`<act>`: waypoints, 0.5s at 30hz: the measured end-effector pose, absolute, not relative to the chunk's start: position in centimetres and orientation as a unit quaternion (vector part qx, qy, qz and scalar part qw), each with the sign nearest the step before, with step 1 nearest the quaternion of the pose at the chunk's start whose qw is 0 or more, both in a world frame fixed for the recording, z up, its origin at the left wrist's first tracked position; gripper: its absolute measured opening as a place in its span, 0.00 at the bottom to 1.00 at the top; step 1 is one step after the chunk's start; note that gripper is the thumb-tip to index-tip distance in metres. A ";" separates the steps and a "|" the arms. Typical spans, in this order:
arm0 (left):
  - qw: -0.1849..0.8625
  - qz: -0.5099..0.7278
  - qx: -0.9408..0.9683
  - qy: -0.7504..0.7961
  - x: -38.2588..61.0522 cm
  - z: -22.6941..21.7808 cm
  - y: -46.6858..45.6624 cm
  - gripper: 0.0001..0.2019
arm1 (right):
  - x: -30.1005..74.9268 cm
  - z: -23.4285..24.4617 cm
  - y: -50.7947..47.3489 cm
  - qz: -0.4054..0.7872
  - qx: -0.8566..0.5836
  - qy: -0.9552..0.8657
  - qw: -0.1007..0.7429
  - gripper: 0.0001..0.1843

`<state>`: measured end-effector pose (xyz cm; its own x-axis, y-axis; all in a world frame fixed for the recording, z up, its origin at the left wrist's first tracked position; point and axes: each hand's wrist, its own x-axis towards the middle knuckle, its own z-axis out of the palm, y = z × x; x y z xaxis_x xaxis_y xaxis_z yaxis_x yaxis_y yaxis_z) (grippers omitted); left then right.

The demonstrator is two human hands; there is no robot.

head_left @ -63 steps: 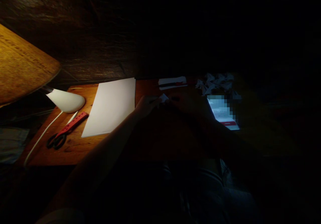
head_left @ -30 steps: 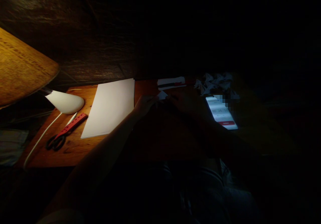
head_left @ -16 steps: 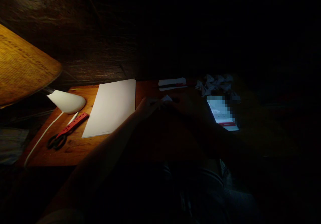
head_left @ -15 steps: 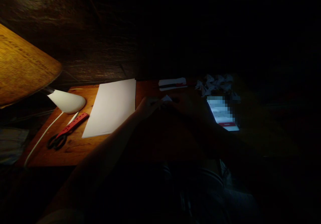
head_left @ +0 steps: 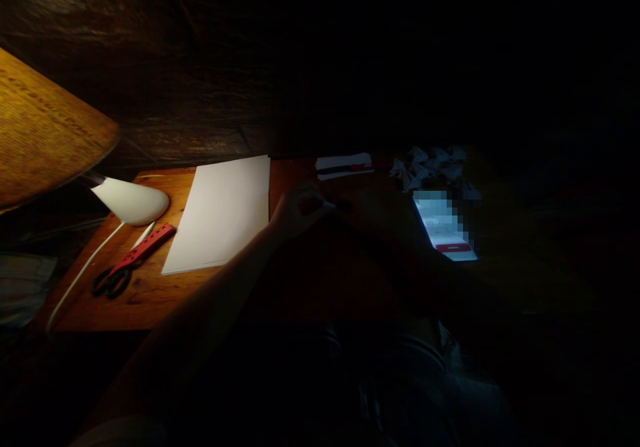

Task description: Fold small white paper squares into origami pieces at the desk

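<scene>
A small white piece of folded paper (head_left: pixel 328 205) shows between my two hands, over the middle of the wooden table (head_left: pixel 310 280). My left hand (head_left: pixel 296 212) is closed, with thumb and fingers curved round into a pinch at the paper's left side. In deep shadow, my right hand (head_left: pixel 361 212) meets the paper from the other side, its fingers closed at it and only faintly visible. Most of the paper is hidden by the fingers. Left of my left forearm lies a stack of white paper sheets (head_left: pixel 220 213).
At left stand a lit lamp with a yellow shade (head_left: pixel 45 133) and a white base (head_left: pixel 133 201). Black-handled scissors (head_left: pixel 113 281) lie by a red strip with holes (head_left: pixel 147 245). Behind my hands are paper strips (head_left: pixel 345 160) with a dark, red-marked tool across them. Folded paper pieces (head_left: pixel 425 163) and a lit phone (head_left: pixel 443 227) are at right.
The paper between my hands has turned from a visible white triangle to a thin sliver. My left fingers have lifted and curled round more. Things on the table have stayed put.
</scene>
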<state>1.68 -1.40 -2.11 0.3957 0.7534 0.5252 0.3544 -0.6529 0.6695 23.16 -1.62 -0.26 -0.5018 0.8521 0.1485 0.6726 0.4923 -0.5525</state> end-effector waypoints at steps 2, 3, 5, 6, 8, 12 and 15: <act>0.230 0.433 0.799 0.349 1.8 -2.1 -1.5 0.11 | 23.2 -0.4 -1.6 0.210 -0.456 -0.839 0.210 0.12; 0.230 0.435 0.796 0.352 1.8 -2.2 -1.5 0.11 | 23.2 -0.4 -1.6 0.206 -0.456 -0.839 0.213 0.12; 0.233 0.438 0.791 0.357 1.9 -2.2 -1.5 0.12 | 23.3 -0.5 -1.6 0.198 -0.458 -0.838 0.221 0.11; 0.236 0.439 0.789 0.359 1.9 -2.3 -1.5 0.12 | 23.3 -0.6 -1.6 0.197 -0.459 -0.837 0.224 0.11; 0.241 0.440 0.786 0.361 1.8 -2.3 -1.4 0.13 | 23.4 -0.7 -1.5 0.201 -0.458 -0.836 0.223 0.10; 0.247 0.430 0.788 0.364 1.7 -2.3 -1.4 0.15 | 23.4 -0.9 -1.4 0.208 -0.453 -0.839 0.219 0.11; 0.254 0.421 0.790 0.367 1.7 -2.2 -1.4 0.16 | 23.4 -1.0 -1.3 0.209 -0.451 -0.840 0.218 0.12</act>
<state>1.68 -1.39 -2.19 0.3770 0.7931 0.4783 0.3658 -0.6019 0.7098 23.38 -1.33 -0.97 -0.4984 0.8487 0.1770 0.6668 0.5057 -0.5474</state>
